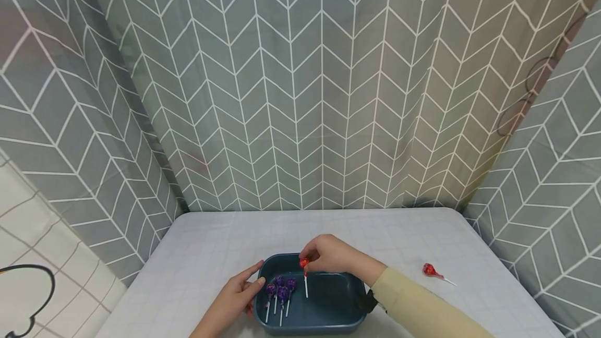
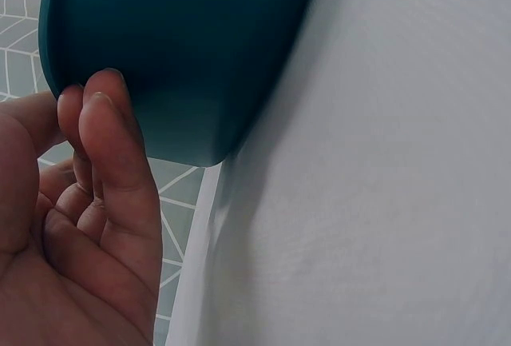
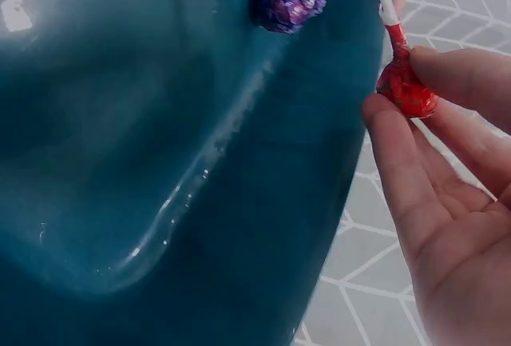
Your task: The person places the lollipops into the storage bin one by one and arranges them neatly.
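Observation:
A dark teal plastic tray stands near the front of the table. Along its left side, my left hand grips the wall, thumb at the rim and fingers outside; in the left wrist view the fingertips rest against the outer wall. Over the far part of the tray, my right hand pinches a red-wrapped lollipop by its wrapped ball, the white stick pointing down toward the tray's near side. Several purple-wrapped lollipops lie together at the tray's left end, sticks toward the near side.
Another red-wrapped lollipop lies on the white-covered table, right of the tray and beyond the right sleeve. Grey curtains with a white chevron pattern hang behind the table and along both sides.

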Action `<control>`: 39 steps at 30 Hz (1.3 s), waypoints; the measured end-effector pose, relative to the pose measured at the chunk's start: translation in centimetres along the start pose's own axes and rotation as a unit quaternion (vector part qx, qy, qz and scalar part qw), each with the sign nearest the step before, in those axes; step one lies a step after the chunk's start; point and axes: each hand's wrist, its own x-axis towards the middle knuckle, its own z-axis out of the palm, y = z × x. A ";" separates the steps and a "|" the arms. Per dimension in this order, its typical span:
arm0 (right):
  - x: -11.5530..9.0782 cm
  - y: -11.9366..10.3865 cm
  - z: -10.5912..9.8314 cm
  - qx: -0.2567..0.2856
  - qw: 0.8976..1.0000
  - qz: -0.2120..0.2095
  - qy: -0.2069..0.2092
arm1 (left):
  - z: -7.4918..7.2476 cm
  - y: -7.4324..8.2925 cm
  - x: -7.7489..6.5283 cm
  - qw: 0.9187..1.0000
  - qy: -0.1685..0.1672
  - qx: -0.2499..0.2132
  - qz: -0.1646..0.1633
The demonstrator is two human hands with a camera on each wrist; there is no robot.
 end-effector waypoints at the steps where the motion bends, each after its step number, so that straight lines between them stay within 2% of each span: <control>1: 0.0 0.0 0.2 -0.006 1.000 0.001 0.000 | 0.0 0.0 0.0 1.000 0.000 0.002 0.000; 14: 0.6 -0.9 1.7 -0.103 0.995 0.010 -0.014 | 0.0 0.4 -0.1 1.000 0.003 -0.011 -0.001; 22: 0.9 -0.5 2.3 -0.091 0.995 0.027 -0.033 | 0.1 0.1 0.0 1.000 0.001 -0.014 0.008; 26: 1.0 -0.6 2.6 -0.091 0.995 0.020 -0.047 | 0.1 0.1 0.0 1.000 0.002 -0.016 0.008; 39: 1.4 -0.3 3.9 -0.126 0.990 0.024 -0.062 | 0.1 0.2 0.0 1.000 0.000 -0.011 0.010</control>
